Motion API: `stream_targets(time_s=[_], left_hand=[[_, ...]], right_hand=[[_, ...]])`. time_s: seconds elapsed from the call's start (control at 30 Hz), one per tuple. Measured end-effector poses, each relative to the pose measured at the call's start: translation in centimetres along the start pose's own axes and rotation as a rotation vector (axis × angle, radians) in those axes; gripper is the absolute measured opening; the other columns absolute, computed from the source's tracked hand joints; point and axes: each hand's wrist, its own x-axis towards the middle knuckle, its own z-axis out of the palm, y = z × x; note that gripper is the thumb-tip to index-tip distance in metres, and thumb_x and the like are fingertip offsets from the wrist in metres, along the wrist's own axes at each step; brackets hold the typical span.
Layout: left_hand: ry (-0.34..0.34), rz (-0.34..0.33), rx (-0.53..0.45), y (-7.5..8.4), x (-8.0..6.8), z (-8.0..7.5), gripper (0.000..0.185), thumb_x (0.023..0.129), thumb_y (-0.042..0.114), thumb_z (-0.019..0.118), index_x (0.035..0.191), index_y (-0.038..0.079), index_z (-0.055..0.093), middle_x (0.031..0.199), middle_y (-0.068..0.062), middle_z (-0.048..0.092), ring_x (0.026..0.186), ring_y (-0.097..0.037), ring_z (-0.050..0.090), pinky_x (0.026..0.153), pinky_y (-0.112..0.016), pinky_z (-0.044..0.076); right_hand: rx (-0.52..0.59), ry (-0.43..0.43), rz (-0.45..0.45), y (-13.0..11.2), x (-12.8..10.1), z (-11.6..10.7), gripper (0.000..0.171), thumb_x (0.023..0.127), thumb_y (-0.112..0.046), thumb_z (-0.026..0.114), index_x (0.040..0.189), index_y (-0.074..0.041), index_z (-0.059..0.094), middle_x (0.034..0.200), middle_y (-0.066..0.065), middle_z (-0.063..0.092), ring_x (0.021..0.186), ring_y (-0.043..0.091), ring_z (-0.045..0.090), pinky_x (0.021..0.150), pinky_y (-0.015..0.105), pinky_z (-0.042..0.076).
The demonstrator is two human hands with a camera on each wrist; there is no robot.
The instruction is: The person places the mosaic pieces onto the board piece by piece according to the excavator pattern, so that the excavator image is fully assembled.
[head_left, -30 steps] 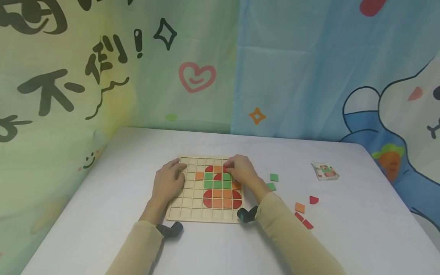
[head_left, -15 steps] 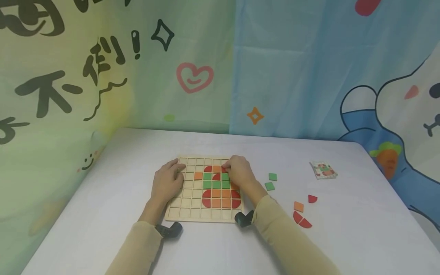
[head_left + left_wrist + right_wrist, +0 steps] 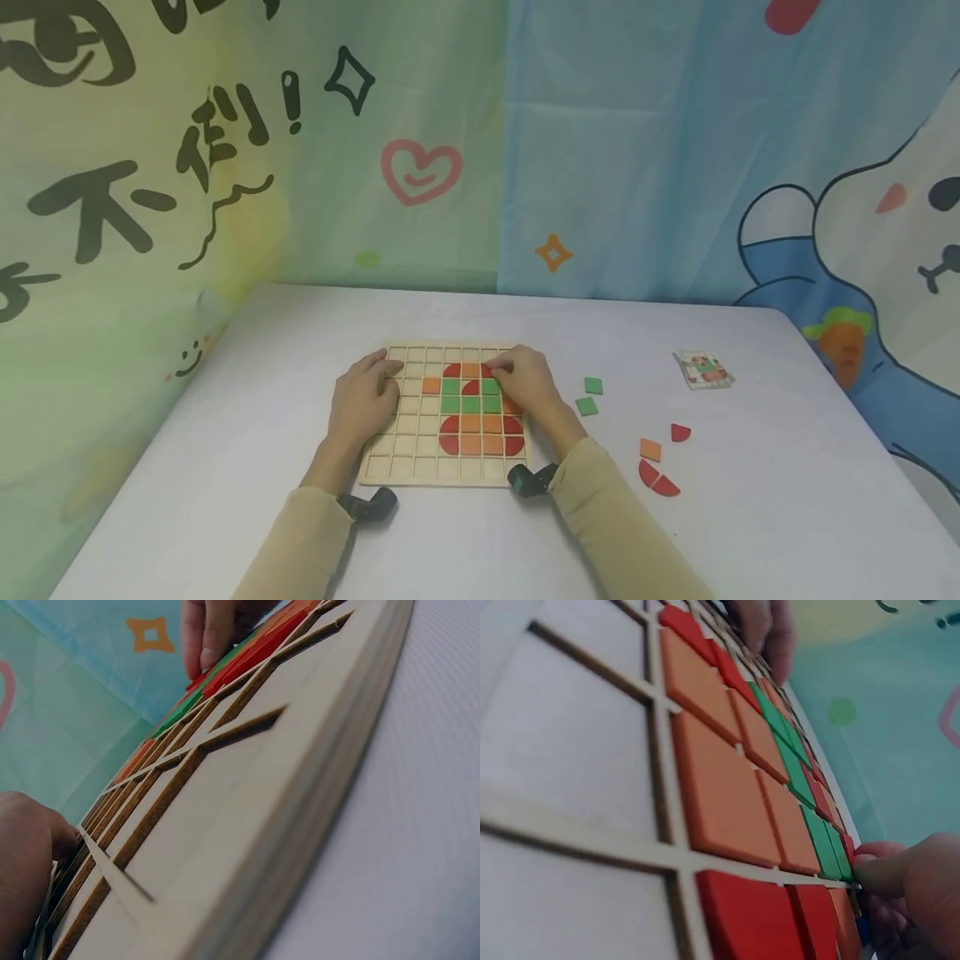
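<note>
A wooden grid board [image 3: 405, 467] lies on the white table, partly filled with red, orange and green tiles. My left hand [image 3: 365, 400] rests at its left edge, fingertips over the upper left squares. In the left wrist view, a bent finger [image 3: 64, 836] of that hand reaches over the board's edge. At the upper right of the pattern, my right hand [image 3: 525, 379] pinches a red rounded tile [image 3: 486, 371] between thumb and fingertips, low over its square. The right wrist view shows this red tile [image 3: 847, 846] beside green tiles [image 3: 830, 847]; the fingers partly hide it.
Right of the board lie two green square tiles [image 3: 593, 386], an orange square tile [image 3: 650, 450] and several loose red rounded tiles [image 3: 665, 486]. Farther back is a small stack of patterned cards [image 3: 703, 369]. A printed curtain [image 3: 420, 217] hangs behind the table.
Both hands keep nearly the same places on the board, the right fingers still at the red tile. The whole head view has shifted slightly.
</note>
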Motion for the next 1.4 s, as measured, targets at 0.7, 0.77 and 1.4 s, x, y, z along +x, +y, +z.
stream_targets(time_s=[0.7,0.77,1.4], left_hand=[[-0.007,-0.026,0.002,-0.1,-0.5,0.6,0.038,0.089,0.017,0.044,0.12,0.017,0.064,0.145,-0.005,0.047,0.137,-0.03,0.04,0.113,-0.057,0.027],[-0.014,-0.029,-0.004,-0.1,-0.5,0.7,0.037,0.089,0.017,0.044,0.12,0.017,0.064,0.145,-0.005,0.047,0.137,-0.03,0.039,0.114,-0.056,0.027],[0.012,-0.022,0.01,-0.1,0.0,0.2,0.037,0.088,0.017,0.044,0.119,0.016,0.065,0.144,-0.005,0.048,0.136,-0.03,0.041,0.114,-0.055,0.028]], right_hand=[[0.393,0.022,0.122,2.2,-1.3,0.2,0.023,0.09,-0.03,0.064,0.109,-0.017,0.068,0.111,0.002,0.065,0.106,0.019,0.058,0.095,0.039,0.049],[0.457,0.033,0.131,2.3,-1.4,-0.8,0.025,0.091,-0.031,0.062,0.111,-0.016,0.067,0.114,0.003,0.065,0.11,0.02,0.058,0.099,0.04,0.047],[-0.012,-0.136,0.193,8.4,-3.5,-10.6,0.04,0.091,-0.025,0.06,0.127,-0.007,0.057,0.124,0.024,0.057,0.115,0.041,0.052,0.096,0.056,0.044]])
